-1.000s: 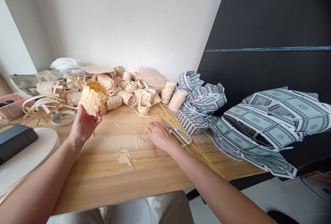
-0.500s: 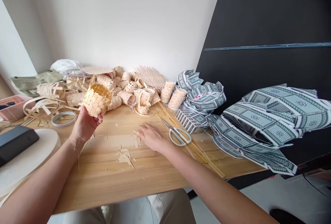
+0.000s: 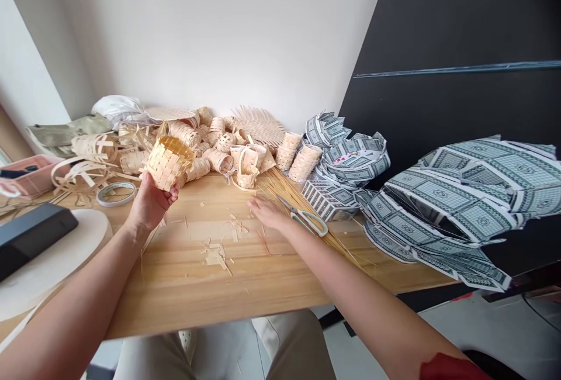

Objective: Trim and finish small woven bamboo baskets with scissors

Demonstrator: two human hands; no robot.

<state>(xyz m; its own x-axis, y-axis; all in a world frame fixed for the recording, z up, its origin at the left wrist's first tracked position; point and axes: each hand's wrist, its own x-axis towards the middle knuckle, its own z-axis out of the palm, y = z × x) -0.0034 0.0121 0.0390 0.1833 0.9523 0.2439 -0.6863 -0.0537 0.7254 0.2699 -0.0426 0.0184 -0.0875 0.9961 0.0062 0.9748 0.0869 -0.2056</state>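
Note:
My left hand (image 3: 151, 204) grips a small woven wood-strip basket (image 3: 169, 163) from below and lifts it above the table at left. The basket is tilted, its rim toward the back and a few strip ends sticking up. My right hand (image 3: 267, 211) lies low over the table with fingers stretched out, holding nothing I can see. Just behind it stands a small basket with a handle (image 3: 248, 172). Scissors (image 3: 307, 219) with pale handles lie right beside it, on thin bamboo strips (image 3: 339, 251). Cut wood scraps (image 3: 215, 255) are scattered between my hands.
Several woven baskets (image 3: 219, 159) are heaped along the wall. A tape roll (image 3: 116, 193), a pink bin (image 3: 30, 175) and a dark box (image 3: 35, 234) on a white round board (image 3: 92, 239) are at left. Folded-card structures (image 3: 460, 193) fill the right side of the wooden table (image 3: 184, 304).
My right hand has moved away from me and slightly right, off the scraps, which now lie more spread out. The left hand still holds the basket in nearly the same pose. The view has shifted slightly.

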